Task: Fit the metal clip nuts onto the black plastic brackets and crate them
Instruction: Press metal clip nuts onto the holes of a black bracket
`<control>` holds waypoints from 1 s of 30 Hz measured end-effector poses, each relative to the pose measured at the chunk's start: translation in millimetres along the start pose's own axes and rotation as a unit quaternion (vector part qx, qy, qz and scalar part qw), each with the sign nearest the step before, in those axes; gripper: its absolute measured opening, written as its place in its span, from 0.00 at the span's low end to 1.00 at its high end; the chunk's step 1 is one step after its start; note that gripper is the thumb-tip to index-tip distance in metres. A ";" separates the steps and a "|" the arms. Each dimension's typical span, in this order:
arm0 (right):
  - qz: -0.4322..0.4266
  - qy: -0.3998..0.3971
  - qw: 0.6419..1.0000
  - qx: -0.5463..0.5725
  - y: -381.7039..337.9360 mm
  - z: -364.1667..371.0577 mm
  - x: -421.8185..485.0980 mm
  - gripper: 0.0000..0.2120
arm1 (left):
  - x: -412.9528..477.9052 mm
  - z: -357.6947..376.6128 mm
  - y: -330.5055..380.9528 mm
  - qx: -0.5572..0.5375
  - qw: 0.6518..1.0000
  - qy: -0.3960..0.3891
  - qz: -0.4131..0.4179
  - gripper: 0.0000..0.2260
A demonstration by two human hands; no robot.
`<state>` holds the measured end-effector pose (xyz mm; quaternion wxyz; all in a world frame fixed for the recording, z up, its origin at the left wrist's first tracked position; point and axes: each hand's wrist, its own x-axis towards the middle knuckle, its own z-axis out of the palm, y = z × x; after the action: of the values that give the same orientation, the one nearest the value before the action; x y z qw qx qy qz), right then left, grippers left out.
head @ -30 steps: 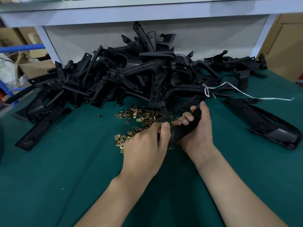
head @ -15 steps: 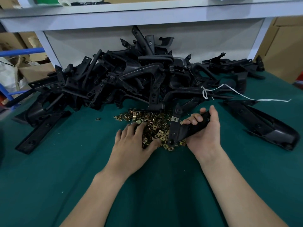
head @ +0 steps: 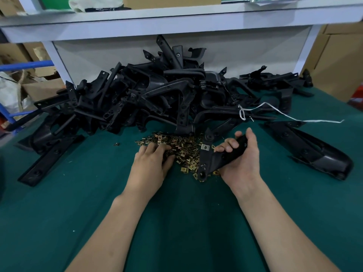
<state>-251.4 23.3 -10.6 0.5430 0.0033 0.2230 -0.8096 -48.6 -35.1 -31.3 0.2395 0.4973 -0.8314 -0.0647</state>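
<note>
A loose pile of brass-coloured metal clip nuts [head: 186, 148] lies on the green table in front of a big heap of black plastic brackets [head: 157, 99]. My right hand [head: 243, 163] grips one black bracket [head: 208, 163] by its upper end, with the lower end resting among the nuts. One clip nut [head: 205, 147] sits fitted on that bracket's arm. My left hand [head: 149, 165] rests palm-down on the left side of the pile, fingertips among the nuts. Whether it pinches a nut is hidden.
A long black bracket [head: 310, 150] lies alone at the right, another flat one [head: 51, 160] at the left. A white string [head: 294, 118] trails from the heap. One stray nut [head: 116, 143] lies left of the pile. A white shelf [head: 176, 24] overhangs behind; cardboard boxes [head: 337, 61] stand far right.
My left hand left the bracket and moved left onto the clip nut pile. My right hand tilted the bracket up, showing the fitted nut.
</note>
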 end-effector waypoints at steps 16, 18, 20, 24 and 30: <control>0.011 -0.016 1.000 -0.016 4.5 0.8 3.8 0.15 | -4.2 -5.4 12.6 -0.043 0.998 0.038 0.030 0.05; 0.010 -0.014 1.000 -0.019 4.5 0.9 3.1 0.15 | -5.7 -6.4 12.7 -0.034 0.997 0.068 0.013 0.07; 0.008 -0.014 1.000 -0.022 4.9 1.2 2.9 0.15 | -6.8 -7.3 14.9 -0.032 0.995 0.092 0.004 0.09; 0.009 -0.013 1.000 -0.020 4.4 0.9 3.6 0.15 | -5.9 -10.0 15.1 -0.049 0.989 0.140 0.012 0.10; 0.009 -0.015 1.000 -0.017 4.4 0.3 4.3 0.15 | -8.8 -11.7 17.9 -0.105 0.982 0.156 0.024 0.12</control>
<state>-249.2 18.0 -12.9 0.5536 -0.0161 0.2284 -0.8007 -54.0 -17.1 -17.8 0.4187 0.4530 -0.7842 -0.0669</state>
